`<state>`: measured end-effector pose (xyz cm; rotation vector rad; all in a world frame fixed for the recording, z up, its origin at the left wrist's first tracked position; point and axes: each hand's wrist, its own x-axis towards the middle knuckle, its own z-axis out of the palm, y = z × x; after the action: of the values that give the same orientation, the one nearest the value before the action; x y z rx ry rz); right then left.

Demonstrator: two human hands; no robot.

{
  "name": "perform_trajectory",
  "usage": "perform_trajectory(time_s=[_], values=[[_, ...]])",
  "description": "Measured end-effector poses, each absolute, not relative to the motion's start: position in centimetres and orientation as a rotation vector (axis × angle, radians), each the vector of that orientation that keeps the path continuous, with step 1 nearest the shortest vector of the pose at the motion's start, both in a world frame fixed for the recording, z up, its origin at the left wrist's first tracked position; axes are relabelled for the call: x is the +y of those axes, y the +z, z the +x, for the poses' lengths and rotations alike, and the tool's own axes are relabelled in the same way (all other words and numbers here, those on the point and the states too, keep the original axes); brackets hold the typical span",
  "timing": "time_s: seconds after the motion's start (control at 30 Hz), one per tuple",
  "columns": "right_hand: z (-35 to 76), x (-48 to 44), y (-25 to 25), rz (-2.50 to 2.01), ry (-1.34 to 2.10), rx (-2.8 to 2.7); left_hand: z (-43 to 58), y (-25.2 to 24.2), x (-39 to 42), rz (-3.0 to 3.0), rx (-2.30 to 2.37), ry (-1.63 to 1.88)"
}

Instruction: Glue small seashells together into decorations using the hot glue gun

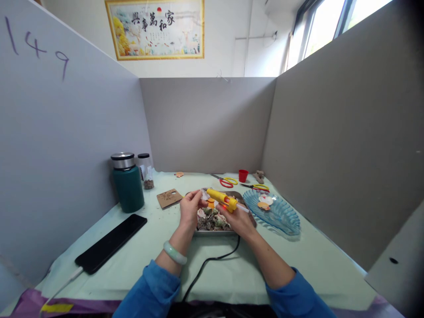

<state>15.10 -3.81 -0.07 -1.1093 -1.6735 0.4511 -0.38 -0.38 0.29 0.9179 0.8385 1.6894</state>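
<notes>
My right hand (239, 219) is closed around a yellow glue gun (221, 199), whose red light glows and whose nozzle points left. My left hand (191, 206) pinches a small pale shell (204, 194) right at that nozzle. Both hands hover over a metal tray (212, 231) filled with several shells and dark bits. The gun's black cord (212, 260) runs from under the tray toward me. A jade-green bangle (175, 253) sits on my left wrist.
A blue glass leaf dish (280, 216) with shells lies right of the tray. Two scissors (227, 181) (256, 187) and a red cup (243, 175) are behind. A green flask (127, 182), a small jar (146, 171), a cork piece (168, 198) and a black phone (111, 242) are left. Grey partitions enclose the table.
</notes>
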Motion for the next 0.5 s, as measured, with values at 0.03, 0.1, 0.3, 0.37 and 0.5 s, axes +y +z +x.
perform_trajectory(time_s=[0.03, 0.1, 0.3, 0.37, 0.5], values=[[15.11, -3.78, -0.09, -1.095, 0.456, -1.679, -0.36, 0.29, -0.39, 0.921, 0.84, 1.685], [15.11, -3.73, -0.12, -1.07, 0.471, -1.684, -0.33, 0.29, -0.43, 0.927, 0.838, 1.674], [15.01, -3.61, -0.19, -1.039, 0.527, -1.698, -0.22, 0.31, -0.56, 0.95, 0.826, 1.654], [15.02, -3.57, -0.24, -1.037, 0.541, -1.703, -0.19, 0.26, -0.52, 0.946, 0.825, 1.659], [15.07, -3.57, -0.27, -1.044, 0.519, -1.712, -0.18, 0.15, -0.39, 0.941, 0.833, 1.661]])
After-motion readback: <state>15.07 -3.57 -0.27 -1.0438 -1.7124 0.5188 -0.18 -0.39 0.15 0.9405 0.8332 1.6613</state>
